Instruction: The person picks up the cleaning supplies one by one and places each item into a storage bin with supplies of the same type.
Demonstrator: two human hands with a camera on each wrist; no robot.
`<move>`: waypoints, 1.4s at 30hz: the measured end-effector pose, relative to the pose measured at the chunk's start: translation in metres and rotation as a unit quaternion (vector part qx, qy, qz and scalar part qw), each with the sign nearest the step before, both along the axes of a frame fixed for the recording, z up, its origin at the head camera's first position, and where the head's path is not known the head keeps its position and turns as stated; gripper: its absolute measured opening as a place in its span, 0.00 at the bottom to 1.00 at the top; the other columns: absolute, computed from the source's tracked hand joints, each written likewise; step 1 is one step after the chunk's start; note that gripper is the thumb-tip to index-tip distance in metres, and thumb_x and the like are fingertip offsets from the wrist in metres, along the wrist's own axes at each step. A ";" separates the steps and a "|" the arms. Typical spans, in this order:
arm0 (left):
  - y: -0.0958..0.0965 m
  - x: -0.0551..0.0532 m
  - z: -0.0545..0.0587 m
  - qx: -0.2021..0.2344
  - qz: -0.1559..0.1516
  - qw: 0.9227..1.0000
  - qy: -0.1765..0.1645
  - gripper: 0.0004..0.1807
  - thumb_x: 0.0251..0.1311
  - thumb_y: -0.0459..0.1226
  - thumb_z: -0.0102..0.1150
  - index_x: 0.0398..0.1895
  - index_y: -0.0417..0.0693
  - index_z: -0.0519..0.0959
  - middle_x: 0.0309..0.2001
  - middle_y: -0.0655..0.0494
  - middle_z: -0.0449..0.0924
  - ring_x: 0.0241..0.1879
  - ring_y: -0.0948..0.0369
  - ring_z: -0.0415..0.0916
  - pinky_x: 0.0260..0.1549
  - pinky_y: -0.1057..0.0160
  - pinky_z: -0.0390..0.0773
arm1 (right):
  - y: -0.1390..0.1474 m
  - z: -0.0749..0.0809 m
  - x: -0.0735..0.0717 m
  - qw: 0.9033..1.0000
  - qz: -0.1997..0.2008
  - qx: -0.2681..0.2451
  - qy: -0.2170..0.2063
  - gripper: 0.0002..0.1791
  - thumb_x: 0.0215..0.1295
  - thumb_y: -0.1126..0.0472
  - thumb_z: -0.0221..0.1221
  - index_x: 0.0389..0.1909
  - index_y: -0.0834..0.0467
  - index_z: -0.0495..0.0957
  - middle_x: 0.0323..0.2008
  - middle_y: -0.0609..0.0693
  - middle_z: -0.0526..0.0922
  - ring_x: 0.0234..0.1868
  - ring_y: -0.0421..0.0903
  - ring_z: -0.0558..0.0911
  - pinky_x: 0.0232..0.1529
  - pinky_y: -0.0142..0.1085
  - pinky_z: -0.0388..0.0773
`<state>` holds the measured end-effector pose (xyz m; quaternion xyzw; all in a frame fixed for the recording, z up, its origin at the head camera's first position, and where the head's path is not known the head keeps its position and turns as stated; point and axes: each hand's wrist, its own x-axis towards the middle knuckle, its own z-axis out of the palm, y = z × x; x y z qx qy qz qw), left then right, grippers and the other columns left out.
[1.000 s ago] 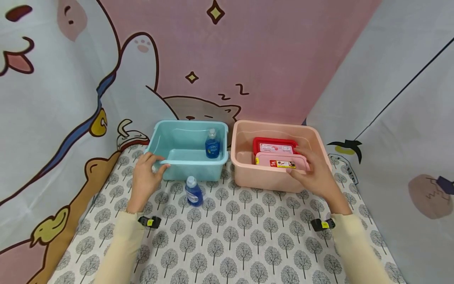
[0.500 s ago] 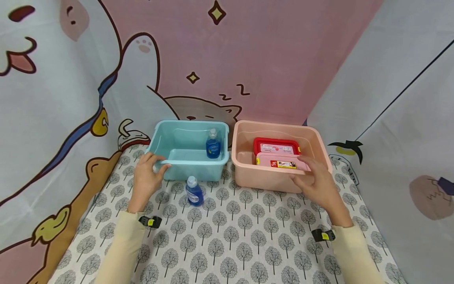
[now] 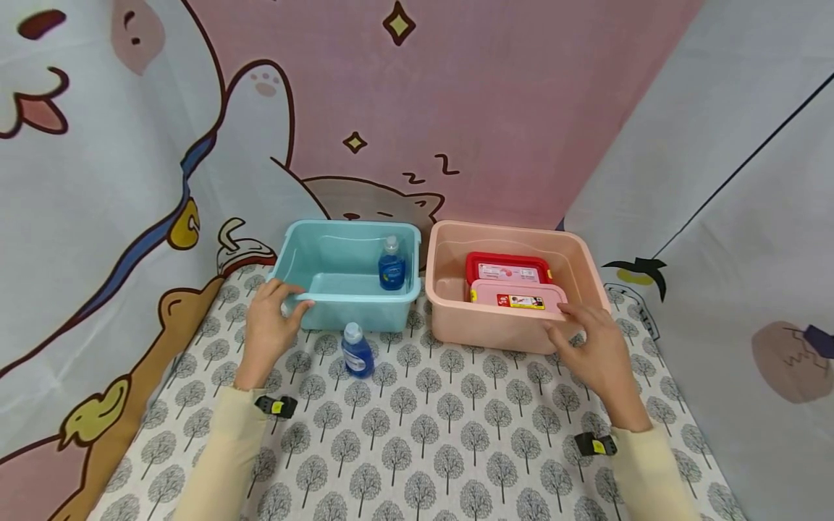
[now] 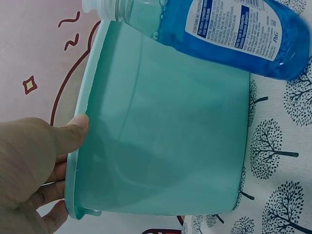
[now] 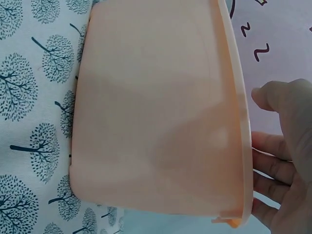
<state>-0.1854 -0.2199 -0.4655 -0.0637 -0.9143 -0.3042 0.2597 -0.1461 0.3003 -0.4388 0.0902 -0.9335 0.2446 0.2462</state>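
Note:
My left hand (image 3: 267, 336) grips the front rim of the turquoise plastic bin (image 3: 355, 313) near its left corner, thumb outside and fingers behind. A dish soap bottle (image 3: 392, 269) with blue liquid stands inside that bin. My right hand (image 3: 596, 354) is at the front rim of the peach bin (image 3: 489, 327), near its right end. In the right wrist view its thumb stands off the rim, and the fingers (image 5: 273, 168) show just beyond it. Inside the peach bin, a pink-lidded container (image 3: 485, 293) sits in front of a red-lidded container (image 3: 515, 259).
Another blue dish soap bottle (image 3: 357, 354) stands upright on the tree-print cloth (image 3: 417, 434), in front of the turquoise bin. The two bins stand side by side with a narrow gap. Close behind them hangs a cartoon-print curtain (image 3: 508, 116).
My right hand has drawn back from over the pink-lidded container to the peach bin's front rim, moving right and toward me. The left hand stays on the turquoise bin.

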 end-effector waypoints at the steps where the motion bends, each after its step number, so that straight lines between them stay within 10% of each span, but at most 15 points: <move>1: 0.000 0.000 0.000 0.000 0.000 1.000 0.001 0.16 0.57 0.37 0.75 0.44 0.36 0.84 0.41 0.41 0.80 0.43 0.47 0.73 0.40 0.47 0.76 | 0.000 0.000 0.000 1.000 -0.002 0.000 0.002 0.25 0.64 0.52 0.69 0.56 0.63 0.82 0.47 0.63 0.85 0.51 0.63 0.79 0.50 0.63 0.73; 18: 0.007 -0.003 -0.002 0.000 -0.014 1.000 0.028 0.16 0.56 0.36 0.76 0.43 0.34 0.84 0.39 0.42 0.80 0.40 0.47 0.73 0.38 0.50 0.74 | -0.003 -0.026 -0.006 0.993 -0.054 -0.056 0.084 0.18 0.59 0.57 0.74 0.47 0.63 0.86 0.43 0.62 0.86 0.50 0.61 0.79 0.48 0.57 0.72; 42: -0.001 0.001 0.000 -0.008 -0.024 1.000 0.012 0.19 0.59 0.35 0.74 0.51 0.38 0.82 0.48 0.40 0.77 0.48 0.43 0.73 0.45 0.42 0.77 | -0.010 -0.035 -0.010 0.992 -0.058 -0.072 0.082 0.18 0.60 0.58 0.73 0.47 0.64 0.85 0.42 0.62 0.84 0.51 0.62 0.76 0.53 0.56 0.70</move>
